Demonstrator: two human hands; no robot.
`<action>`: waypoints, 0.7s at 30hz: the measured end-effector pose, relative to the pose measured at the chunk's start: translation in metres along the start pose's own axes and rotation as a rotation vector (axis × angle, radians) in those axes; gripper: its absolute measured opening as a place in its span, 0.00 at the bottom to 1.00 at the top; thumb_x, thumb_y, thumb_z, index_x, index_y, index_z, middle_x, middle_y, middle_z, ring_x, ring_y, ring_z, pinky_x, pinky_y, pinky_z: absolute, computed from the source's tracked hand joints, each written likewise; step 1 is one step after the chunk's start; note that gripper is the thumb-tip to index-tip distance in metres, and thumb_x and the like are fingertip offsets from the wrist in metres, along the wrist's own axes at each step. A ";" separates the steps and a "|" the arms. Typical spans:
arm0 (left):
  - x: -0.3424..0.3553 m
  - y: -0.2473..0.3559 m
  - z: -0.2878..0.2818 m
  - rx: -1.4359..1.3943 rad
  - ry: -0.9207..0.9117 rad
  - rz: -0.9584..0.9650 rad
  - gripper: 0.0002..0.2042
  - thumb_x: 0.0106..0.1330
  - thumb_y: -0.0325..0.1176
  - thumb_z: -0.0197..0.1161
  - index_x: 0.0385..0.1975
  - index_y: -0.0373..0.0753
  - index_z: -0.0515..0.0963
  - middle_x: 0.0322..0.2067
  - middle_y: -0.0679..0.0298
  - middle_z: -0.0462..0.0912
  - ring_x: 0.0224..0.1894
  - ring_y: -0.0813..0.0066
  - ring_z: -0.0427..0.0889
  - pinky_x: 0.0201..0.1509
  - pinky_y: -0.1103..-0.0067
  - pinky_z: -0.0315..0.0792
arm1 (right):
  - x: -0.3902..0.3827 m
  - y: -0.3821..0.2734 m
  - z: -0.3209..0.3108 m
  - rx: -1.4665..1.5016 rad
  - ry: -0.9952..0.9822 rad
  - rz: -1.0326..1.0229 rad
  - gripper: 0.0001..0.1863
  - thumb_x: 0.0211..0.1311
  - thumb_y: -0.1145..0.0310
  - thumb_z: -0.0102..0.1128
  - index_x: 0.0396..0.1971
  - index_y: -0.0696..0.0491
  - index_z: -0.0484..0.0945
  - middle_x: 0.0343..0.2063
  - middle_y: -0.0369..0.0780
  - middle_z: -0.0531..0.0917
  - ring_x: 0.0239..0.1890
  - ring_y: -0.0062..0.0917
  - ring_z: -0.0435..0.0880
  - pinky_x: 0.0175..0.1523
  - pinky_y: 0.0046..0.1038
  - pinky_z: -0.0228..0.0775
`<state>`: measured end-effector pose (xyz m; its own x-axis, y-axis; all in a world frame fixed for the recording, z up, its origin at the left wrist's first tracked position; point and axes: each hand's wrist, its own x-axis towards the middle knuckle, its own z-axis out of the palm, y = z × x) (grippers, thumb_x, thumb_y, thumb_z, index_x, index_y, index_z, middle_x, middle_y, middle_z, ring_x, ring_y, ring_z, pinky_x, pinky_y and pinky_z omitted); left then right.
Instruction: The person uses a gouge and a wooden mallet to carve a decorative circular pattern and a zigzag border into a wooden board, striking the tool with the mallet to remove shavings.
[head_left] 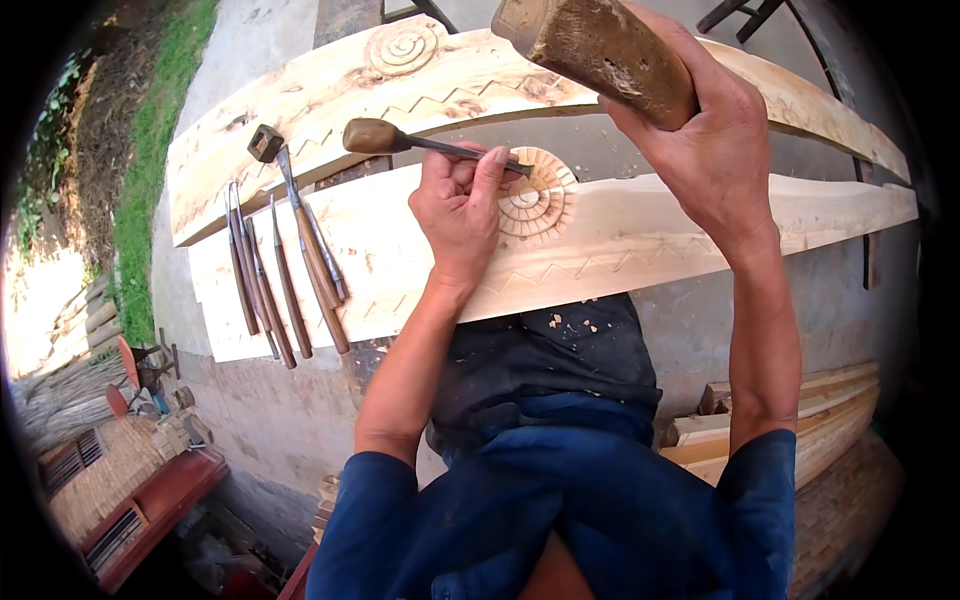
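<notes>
My left hand grips a chisel with a rounded wooden handle, its blade resting at a carved spiral rosette on the near pale plank. My right hand is closed around a thick, worn wooden mallet, raised above and to the right of the chisel. A shallow zigzag line runs along the near plank below the rosette. The far plank also bears a zigzag and a carved spiral. Several chisels and gouges lie side by side at the left end of the near plank.
The planks rest on dark supports over concrete ground. More boards are stacked at lower right. At left are a grass strip, piled wood and red items. Small chips lie on my dark trousers.
</notes>
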<state>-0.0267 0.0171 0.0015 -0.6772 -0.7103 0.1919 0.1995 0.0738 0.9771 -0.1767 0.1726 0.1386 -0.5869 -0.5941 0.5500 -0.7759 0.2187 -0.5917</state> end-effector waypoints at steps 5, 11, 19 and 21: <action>-0.002 -0.007 0.000 0.240 -0.146 0.051 0.07 0.79 0.25 0.66 0.49 0.29 0.78 0.33 0.58 0.91 0.35 0.77 0.91 0.42 0.80 0.87 | -0.005 0.008 0.000 0.061 -0.024 -0.015 0.27 0.55 0.79 0.80 0.57 0.60 0.85 0.48 0.49 0.92 0.51 0.34 0.94 0.56 0.30 0.84; -0.002 0.000 0.000 0.295 -0.171 0.050 0.07 0.79 0.25 0.67 0.48 0.30 0.78 0.31 0.59 0.91 0.35 0.79 0.91 0.41 0.80 0.86 | -0.003 -0.010 0.003 0.027 -0.025 0.032 0.26 0.55 0.79 0.79 0.57 0.61 0.85 0.48 0.48 0.92 0.51 0.33 0.94 0.56 0.29 0.84; 0.000 -0.003 0.001 0.304 -0.192 0.056 0.07 0.78 0.24 0.67 0.48 0.30 0.78 0.31 0.59 0.91 0.35 0.79 0.91 0.40 0.80 0.86 | -0.005 0.006 0.004 0.056 -0.062 0.012 0.26 0.55 0.80 0.78 0.57 0.61 0.85 0.48 0.48 0.92 0.50 0.33 0.94 0.55 0.30 0.84; 0.000 -0.004 0.001 0.312 -0.191 0.066 0.07 0.78 0.24 0.68 0.48 0.30 0.77 0.31 0.58 0.92 0.34 0.79 0.91 0.40 0.80 0.86 | -0.006 0.007 0.005 0.069 -0.061 0.014 0.26 0.56 0.80 0.78 0.57 0.60 0.85 0.48 0.48 0.92 0.50 0.34 0.94 0.55 0.30 0.85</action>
<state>-0.0280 0.0179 -0.0027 -0.7961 -0.5554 0.2402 0.0417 0.3457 0.9374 -0.1773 0.1734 0.1285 -0.5806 -0.6382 0.5056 -0.7487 0.1745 -0.6395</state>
